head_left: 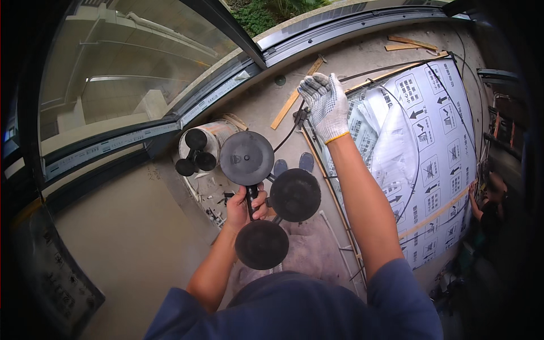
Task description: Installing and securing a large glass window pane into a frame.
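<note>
A dark window frame (317, 41) stretches ahead of me, with green plants (255, 20) outside. On the grey floor (136, 221), one long wooden strip (289, 106) lies slantwise; two more strips (413, 43) lie farther right. A pale bucket (214, 135) stands to my left. At far right, another person (492, 199) shows partly in shadow.
</note>
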{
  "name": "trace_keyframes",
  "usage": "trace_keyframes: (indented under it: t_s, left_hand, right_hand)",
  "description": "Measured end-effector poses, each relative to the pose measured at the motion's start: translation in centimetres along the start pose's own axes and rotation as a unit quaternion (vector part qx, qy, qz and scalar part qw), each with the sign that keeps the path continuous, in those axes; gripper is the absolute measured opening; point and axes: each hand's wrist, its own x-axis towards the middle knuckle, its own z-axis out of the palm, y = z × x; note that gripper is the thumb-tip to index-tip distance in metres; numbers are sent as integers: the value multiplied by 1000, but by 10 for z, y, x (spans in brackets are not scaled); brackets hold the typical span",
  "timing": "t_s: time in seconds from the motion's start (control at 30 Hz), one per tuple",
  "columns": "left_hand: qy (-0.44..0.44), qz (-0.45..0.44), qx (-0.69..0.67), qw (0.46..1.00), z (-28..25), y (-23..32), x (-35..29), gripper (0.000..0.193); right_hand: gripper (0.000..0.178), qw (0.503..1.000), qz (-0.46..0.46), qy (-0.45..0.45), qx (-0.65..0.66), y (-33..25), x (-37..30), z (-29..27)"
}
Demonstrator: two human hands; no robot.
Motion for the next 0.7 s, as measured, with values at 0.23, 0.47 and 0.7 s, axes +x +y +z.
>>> trace_keyframes:
  t_s: [0.23,0.47,0.7]
  left_hand:
    - [-10,5,-31,999,-4,0,1,50]
    - [-27,49,-20,998,-3,0,-4,54]
    - [-22,35,11,999,6,0,7,51]
  right_hand:
    - [56,931,254,-83,249,22,-149,-51]
    - [45,973,-50,217,61,-22,-124,-110]
    - [47,967,23,-23,251,26,-161,-78]
